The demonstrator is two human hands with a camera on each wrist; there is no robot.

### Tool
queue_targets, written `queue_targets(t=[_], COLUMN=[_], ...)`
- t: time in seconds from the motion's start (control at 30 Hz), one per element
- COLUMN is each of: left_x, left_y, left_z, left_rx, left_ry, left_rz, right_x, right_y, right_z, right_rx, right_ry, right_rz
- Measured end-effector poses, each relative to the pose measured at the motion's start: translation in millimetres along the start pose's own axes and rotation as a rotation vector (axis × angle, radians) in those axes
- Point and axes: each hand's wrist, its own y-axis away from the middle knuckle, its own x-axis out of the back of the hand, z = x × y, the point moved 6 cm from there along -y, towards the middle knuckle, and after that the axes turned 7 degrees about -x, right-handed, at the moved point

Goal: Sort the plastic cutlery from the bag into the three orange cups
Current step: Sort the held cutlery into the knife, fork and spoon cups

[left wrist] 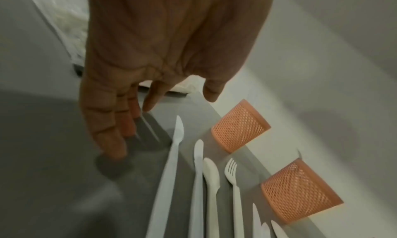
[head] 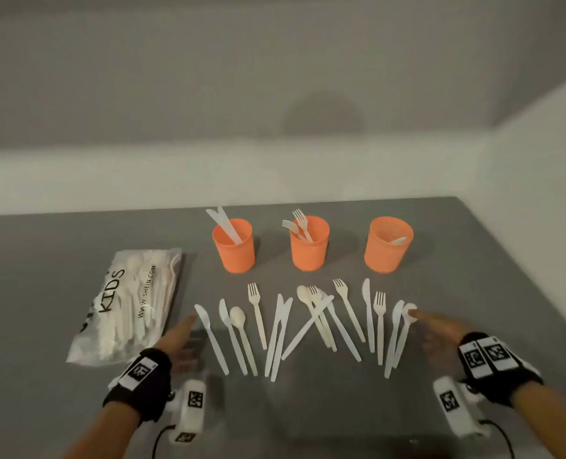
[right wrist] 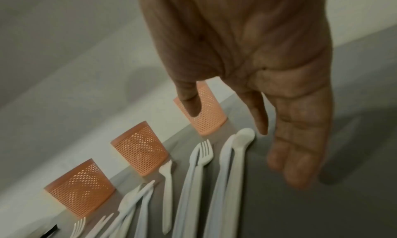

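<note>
Spoon (head: 407, 321): laid on desk (head: 308, 409) at the row's right end, long axis toward the person, bowl toward right cup (head: 388, 245). Right hand (head: 440, 329), nearer, released, touching or just beside bowl. Left hand (head: 179, 336) released, empty.

The right hand (right wrist: 268, 88) hangs over the grey tabletop (right wrist: 322, 216), fingers (right wrist: 298, 156) straight and holding nothing. Just left of its fingertips lies a white plastic spoon (right wrist: 238, 156) beside a white plastic knife (right wrist: 221, 173) and a white plastic fork (right wrist: 204, 155). Three orange mesh-walled cups (right wrist: 139, 150) stand in a row behind the cutlery, the thumb (right wrist: 189, 97) overlapping the farthest.
</note>
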Motion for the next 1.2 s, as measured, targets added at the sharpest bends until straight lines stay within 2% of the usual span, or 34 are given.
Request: queue_targets(t=[0.1,0.2,0.27,0.33,0.43,0.47,0.6,0.7,0.77,0.9,1.0,1.2], left_x=[-15,-35,-52,-76,-118,-134,-195,-224,-232,-232,-227,-222], left_y=[-6,-10,-9,-5,1,3,17,31,37,36,38,45], left_z=[12,20,25,30,35,35,34,27,24,24,26,22], left_rx=[0.024,0.036,0.036,0.024,-0.011,-0.022,-0.068,0.017,0.046,0.064,0.072,0.039], left_ry=[-0.026,-0.059,-0.111,-0.172,-0.275,-0.307,-0.380,-0.245,-0.196,-0.104,-0.059,-0.026], left_rz=[-0.017,-0.013,-0.029,-0.067,-0.148,-0.180,-0.326,-0.433,-0.451,-0.430,-0.413,-0.479], right_x=[-12,-26,-37,-53,-81,-92,-132,-155,-161,-168,-168,-169], right_y=[-9,-11,-8,-3,7,10,24,31,33,33,37,37], right_z=[-4,-12,-27,-42,-49,-52,-56,-58,-58,-56,-56,-56], right_rx=[-0.054,-0.044,0.032,0.111,0.099,0.114,0.166,0.248,0.285,0.338,0.406,0.476], right_ry=[0.065,0.079,0.141,0.330,0.723,0.786,0.825,0.905,0.931,0.902,0.944,1.045], right_rz=[0.002,-0.006,0.029,0.054,0.118,0.121,0.090,0.193,0.258,0.227,0.320,0.340])
